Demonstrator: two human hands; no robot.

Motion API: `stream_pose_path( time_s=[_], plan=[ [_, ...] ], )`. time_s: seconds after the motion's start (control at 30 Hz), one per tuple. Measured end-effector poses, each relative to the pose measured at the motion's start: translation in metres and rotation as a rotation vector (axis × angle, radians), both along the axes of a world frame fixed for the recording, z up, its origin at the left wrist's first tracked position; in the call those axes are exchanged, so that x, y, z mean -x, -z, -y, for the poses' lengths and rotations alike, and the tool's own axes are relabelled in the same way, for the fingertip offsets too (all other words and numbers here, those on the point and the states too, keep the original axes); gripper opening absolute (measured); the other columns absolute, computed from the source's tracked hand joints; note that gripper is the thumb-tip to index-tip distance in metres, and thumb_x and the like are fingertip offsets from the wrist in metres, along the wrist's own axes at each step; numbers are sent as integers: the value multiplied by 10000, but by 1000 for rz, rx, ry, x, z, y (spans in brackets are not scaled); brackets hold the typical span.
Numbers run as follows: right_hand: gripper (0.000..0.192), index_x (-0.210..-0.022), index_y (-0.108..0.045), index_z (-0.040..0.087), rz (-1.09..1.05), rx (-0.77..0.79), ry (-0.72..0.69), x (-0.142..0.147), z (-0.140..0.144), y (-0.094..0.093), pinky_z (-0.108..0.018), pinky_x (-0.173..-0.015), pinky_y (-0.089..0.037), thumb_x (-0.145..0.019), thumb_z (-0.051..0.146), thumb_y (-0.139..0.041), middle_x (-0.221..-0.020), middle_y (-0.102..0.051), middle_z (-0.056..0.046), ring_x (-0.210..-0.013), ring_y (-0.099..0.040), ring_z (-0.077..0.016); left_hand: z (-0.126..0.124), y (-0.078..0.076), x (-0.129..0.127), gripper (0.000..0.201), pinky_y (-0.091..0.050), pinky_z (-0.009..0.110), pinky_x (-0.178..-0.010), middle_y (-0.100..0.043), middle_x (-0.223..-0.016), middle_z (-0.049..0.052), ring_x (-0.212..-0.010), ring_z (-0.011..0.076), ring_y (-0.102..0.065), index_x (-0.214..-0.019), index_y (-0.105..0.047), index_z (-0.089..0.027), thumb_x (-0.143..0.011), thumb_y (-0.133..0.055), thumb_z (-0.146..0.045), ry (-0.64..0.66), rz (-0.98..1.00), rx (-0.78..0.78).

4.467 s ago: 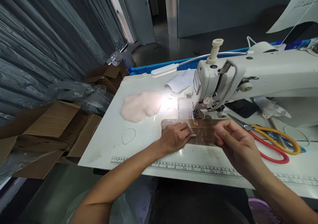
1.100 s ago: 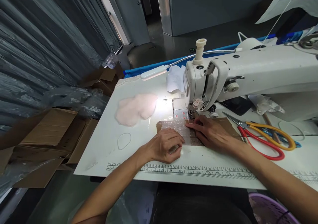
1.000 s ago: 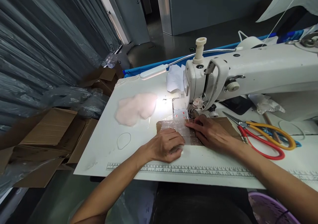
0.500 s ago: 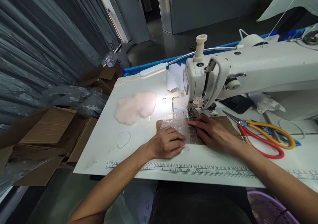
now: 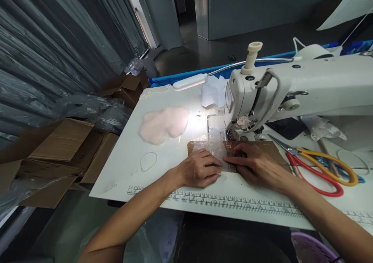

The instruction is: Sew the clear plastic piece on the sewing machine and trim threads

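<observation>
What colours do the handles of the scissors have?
One handle is red, the other yellow-orange; the head view shows the scissors best.

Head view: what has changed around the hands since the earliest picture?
The right hand opened from a pinch and moved left along the brown board, its fingertips now close to the left hand, which shifted slightly left. Whether that pinch held anything is unclear. The white paper sits differently beside the sewing machine. Scissors and pink cloth stayed put.

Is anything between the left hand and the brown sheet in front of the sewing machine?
Yes: a clear film appears to cover the left part of the brown sheet, directly beneath the left hand. Nothing else visible intervenes.
</observation>
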State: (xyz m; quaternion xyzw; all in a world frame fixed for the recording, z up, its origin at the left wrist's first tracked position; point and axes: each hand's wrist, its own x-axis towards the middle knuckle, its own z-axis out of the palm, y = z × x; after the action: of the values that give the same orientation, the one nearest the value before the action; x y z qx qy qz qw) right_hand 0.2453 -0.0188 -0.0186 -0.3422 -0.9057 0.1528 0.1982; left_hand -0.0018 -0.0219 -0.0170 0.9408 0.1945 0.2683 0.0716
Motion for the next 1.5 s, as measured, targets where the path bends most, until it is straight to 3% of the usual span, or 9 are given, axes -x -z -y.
stream_pose_path(
  time_s=[0.13,0.27,0.5,0.63,0.87,1.03,1.5],
  plan=[
    [367,-1200,-637,324,-8,-30,4,2,0,0,-408,-809,-501,-900,208,-460,-1015,-573,-90,-925,-559,-213,-4,-7,2,170,-543,344,-754,-712,-984,79,-869,166,-655,-951,-673,-153,-860,-596,-274,9,111,94],
    [362,-1152,-659,305,-19,-43,6,2,0,1,-405,-822,-497,-876,161,-474,-1030,-568,-90,-941,-556,-212,-23,-18,2,207,-550,351,-758,-691,-986,95,-891,168,-645,-975,-659,-143,-894,-561,-307,-146,233,110],
    [353,-1154,-647,294,1,-68,3,2,2,4,-427,-815,-510,-878,156,-476,-1047,-570,-92,-950,-559,-215,-51,-13,-12,264,-445,325,-672,-670,-975,101,-766,168,-574,-904,-668,-121,-950,-455,-269,-129,-252,-219],
    [354,-1168,-639,290,-24,-96,29,1,0,8,-425,-810,-526,-883,165,-469,-1057,-571,-97,-943,-571,-219,-58,-6,-21,308,-401,336,-684,-645,-990,114,-768,180,-535,-933,-663,-105,-963,-426,-300,-144,-360,-298],
    [327,-1183,-632,225,-148,-16,162,0,-4,18,-399,-815,-563,-922,217,-435,-1066,-567,-118,-933,-592,-209,-76,-9,-27,340,-374,347,-715,-649,-988,100,-774,185,-509,-971,-664,-125,-966,-416,-358,-196,-348,-192],
    [345,-1223,-611,231,-120,-16,169,1,-3,20,-428,-842,-550,-922,210,-446,-1083,-562,-115,-959,-576,-223,-77,-11,-19,362,-377,393,-822,-642,-1128,106,-865,206,-522,-1088,-632,-113,-965,-418,-378,-162,-300,-132],
    [336,-1169,-657,200,-144,-22,186,4,-1,18,-450,-818,-547,-904,181,-451,-1064,-558,-132,-950,-554,-231,-75,-4,-17,374,-408,389,-755,-597,-1252,130,-905,221,-536,-1112,-638,-121,-964,-407,-376,-147,-281,-121]
  ],
)
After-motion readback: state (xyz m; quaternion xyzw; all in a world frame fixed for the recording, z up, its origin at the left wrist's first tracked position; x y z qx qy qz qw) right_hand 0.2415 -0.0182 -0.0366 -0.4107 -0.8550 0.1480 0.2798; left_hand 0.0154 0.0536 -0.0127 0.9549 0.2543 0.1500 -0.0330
